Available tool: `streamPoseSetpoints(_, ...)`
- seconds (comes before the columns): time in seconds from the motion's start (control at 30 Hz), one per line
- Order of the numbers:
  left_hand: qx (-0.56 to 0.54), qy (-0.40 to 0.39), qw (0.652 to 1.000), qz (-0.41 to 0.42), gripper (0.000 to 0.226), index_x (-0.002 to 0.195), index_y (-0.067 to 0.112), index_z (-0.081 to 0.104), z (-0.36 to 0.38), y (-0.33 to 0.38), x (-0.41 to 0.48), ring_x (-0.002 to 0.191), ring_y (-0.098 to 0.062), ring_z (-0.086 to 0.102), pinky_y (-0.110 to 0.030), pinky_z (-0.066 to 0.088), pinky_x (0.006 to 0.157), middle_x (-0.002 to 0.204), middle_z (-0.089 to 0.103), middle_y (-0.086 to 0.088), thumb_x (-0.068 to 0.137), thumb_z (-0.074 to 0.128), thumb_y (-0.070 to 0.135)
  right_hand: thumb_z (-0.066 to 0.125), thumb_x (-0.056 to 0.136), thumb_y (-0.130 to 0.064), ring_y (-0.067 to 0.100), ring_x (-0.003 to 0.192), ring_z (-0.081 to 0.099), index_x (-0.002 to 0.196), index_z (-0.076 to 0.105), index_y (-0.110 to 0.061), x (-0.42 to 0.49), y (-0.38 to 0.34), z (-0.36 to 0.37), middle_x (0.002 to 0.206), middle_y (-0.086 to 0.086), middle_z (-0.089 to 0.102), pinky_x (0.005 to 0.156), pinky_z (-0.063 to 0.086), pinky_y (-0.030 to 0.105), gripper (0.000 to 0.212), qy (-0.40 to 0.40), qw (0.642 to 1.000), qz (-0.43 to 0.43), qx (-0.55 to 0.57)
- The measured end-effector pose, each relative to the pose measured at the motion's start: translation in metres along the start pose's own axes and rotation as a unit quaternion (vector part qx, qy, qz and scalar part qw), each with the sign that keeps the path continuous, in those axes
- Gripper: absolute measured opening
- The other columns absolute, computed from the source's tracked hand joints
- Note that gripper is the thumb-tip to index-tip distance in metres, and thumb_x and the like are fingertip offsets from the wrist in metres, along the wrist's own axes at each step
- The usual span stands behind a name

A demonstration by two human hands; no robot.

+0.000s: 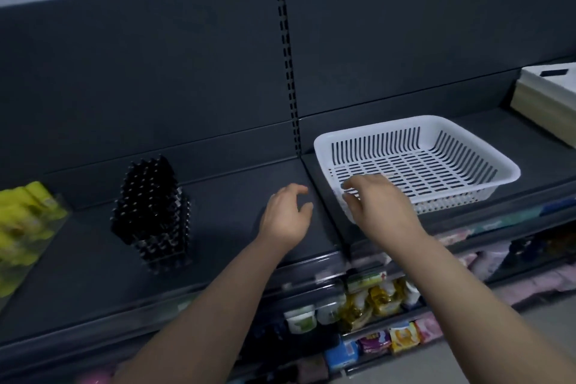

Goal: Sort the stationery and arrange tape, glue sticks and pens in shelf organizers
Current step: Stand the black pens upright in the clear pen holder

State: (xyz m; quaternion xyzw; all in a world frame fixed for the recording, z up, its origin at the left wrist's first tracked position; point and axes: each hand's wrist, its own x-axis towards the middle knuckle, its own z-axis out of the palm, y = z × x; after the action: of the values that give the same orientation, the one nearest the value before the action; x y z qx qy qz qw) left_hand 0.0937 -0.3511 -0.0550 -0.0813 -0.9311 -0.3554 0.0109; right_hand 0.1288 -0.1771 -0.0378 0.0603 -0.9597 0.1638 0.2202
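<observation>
A white slotted plastic basket (467,140) sits on the dark top shelf (237,196), right of the slotted upright. I see nothing inside it. My right hand (377,203) hovers at the basket's near left corner with fingers loosely curled and nothing held; whether it touches the rim I cannot tell. My left hand (286,217) floats above the bare shelf just left of the basket, fingers loosely curled, empty. A clear organizer packed with black pens (152,212) stands upright further left on the same shelf. A clear container of yellow items (25,221) is at the far left edge, blurred.
A stack of white and cream boxes (548,93) sits at the far right of the shelf. Lower shelves (374,299) hold several coloured packets. A dark back panel with a slotted upright (288,65) rises behind the shelf.
</observation>
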Motion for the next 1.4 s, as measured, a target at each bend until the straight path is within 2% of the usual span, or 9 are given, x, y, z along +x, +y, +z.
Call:
streamPoseSetpoints(0.13, 0.044, -0.02, 0.999, -0.01, 0.03, 0.122, 0.02, 0.058, -0.047, -0.05, -0.033, 0.111, -0.015, 0.056, -0.036, 0.046, 0.096, 0.12, 0.061, 0.002, 0.092, 0.056, 0.026, 0.051, 0.093, -0.028, 0.026, 0.099, 0.054, 0.107, 0.061, -0.017, 0.009, -0.063, 0.03, 0.1, 0.004, 0.064, 0.077, 0.043, 0.036, 0.02, -0.042, 0.997, -0.069, 0.007)
streamPoseSetpoints(0.37, 0.089, -0.123, 0.984, -0.089, 0.018, 0.099, 0.019, 0.072, -0.133, -0.15, -0.098, 0.087, -0.003, 0.06, -0.018, 0.047, 0.075, 0.1, 0.068, 0.008, 0.092, 0.059, 0.028, 0.051, 0.093, -0.029, 0.021, 0.104, 0.053, 0.112, 0.06, -0.022, -0.002, -0.161, 0.088, 0.106, -0.001, 0.063, 0.076, 0.039, 0.031, 0.022, -0.118, 0.985, -0.112, 0.052)
streamPoseSetpoints(0.5, 0.104, -0.064, 0.981, -0.153, 0.015, 0.092, 0.019, 0.072, -0.166, -0.196, -0.11, 0.081, -0.007, 0.06, -0.023, 0.049, 0.071, 0.095, 0.07, 0.005, 0.091, 0.059, 0.027, 0.053, 0.092, -0.027, 0.021, 0.109, 0.052, 0.118, 0.059, -0.022, -0.007, -0.195, 0.112, 0.113, -0.001, 0.064, 0.079, 0.04, 0.029, 0.027, -0.157, 0.98, -0.097, 0.074)
streamPoseSetpoints(0.6, 0.109, -0.009, 0.98, -0.166, 0.017, 0.105, 0.017, 0.066, -0.173, -0.215, -0.103, 0.092, -0.014, 0.059, -0.026, 0.048, 0.079, 0.106, 0.066, 0.001, 0.091, 0.06, 0.025, 0.052, 0.093, -0.025, 0.022, 0.114, 0.049, 0.127, 0.055, -0.02, -0.009, -0.213, 0.125, 0.118, 0.001, 0.063, 0.087, 0.043, 0.031, 0.034, -0.177, 0.977, -0.093, 0.074)
streamPoseSetpoints(0.73, 0.059, -0.025, 0.988, -0.141, 0.044, 0.136, 0.014, 0.045, -0.166, -0.225, -0.091, 0.116, -0.02, 0.055, -0.033, 0.045, 0.097, 0.127, 0.058, -0.002, 0.094, 0.056, 0.021, 0.051, 0.093, -0.021, 0.025, 0.119, 0.047, 0.13, 0.052, -0.016, -0.012, -0.229, 0.138, 0.12, 0.005, 0.061, 0.093, 0.044, 0.035, 0.037, -0.202, 0.973, -0.068, 0.083)
streamPoseSetpoints(0.9, 0.003, 0.005, 0.994, -0.105, 0.043, 0.135, 0.026, 0.047, -0.153, -0.232, -0.088, 0.095, -0.012, 0.058, -0.025, 0.047, 0.08, 0.103, 0.064, 0.009, 0.094, 0.055, 0.019, 0.047, 0.093, -0.01, 0.022, 0.119, 0.047, 0.132, 0.052, -0.017, -0.018, -0.23, 0.145, 0.121, 0.003, 0.063, 0.088, 0.042, 0.029, 0.04, -0.199, 0.969, -0.036, 0.143)
streamPoseSetpoints(1.03, 0.004, 0.024, 0.995, -0.095, 0.039, 0.132, 0.024, 0.049, -0.149, -0.231, -0.087, 0.087, -0.01, 0.057, -0.025, 0.045, 0.075, 0.092, 0.06, 0.013, 0.094, 0.056, 0.021, 0.046, 0.093, -0.007, 0.021, 0.113, 0.051, 0.129, 0.054, -0.018, -0.018, -0.224, 0.146, 0.113, 0.003, 0.065, 0.083, 0.043, 0.029, 0.038, -0.205, 0.965, -0.028, 0.158)
streamPoseSetpoints(1.2, 0.006, 0.01, 0.994, -0.107, 0.05, 0.142, 0.021, 0.041, -0.142, -0.217, -0.087, 0.109, -0.016, 0.058, -0.032, 0.048, 0.092, 0.121, 0.064, 0.002, 0.095, 0.055, 0.024, 0.046, 0.092, -0.006, 0.019, 0.113, 0.051, 0.13, 0.053, -0.018, -0.018, -0.212, 0.14, 0.111, 0.0, 0.066, 0.086, 0.045, 0.03, 0.04, -0.202, 0.966, -0.029, 0.157)
streamPoseSetpoints(1.4, 0.011, 0.027, 0.994, -0.104, 0.045, 0.138, 0.024, 0.045, -0.126, -0.201, -0.087, 0.106, -0.015, 0.058, -0.019, 0.04, 0.078, 0.121, 0.063, 0.003, 0.094, 0.056, 0.021, 0.045, 0.092, -0.007, 0.018, 0.112, 0.053, 0.137, 0.047, -0.023, -0.024, -0.195, 0.128, 0.113, -0.003, 0.066, 0.087, 0.046, 0.029, 0.047, -0.215, 0.963, -0.031, 0.156)
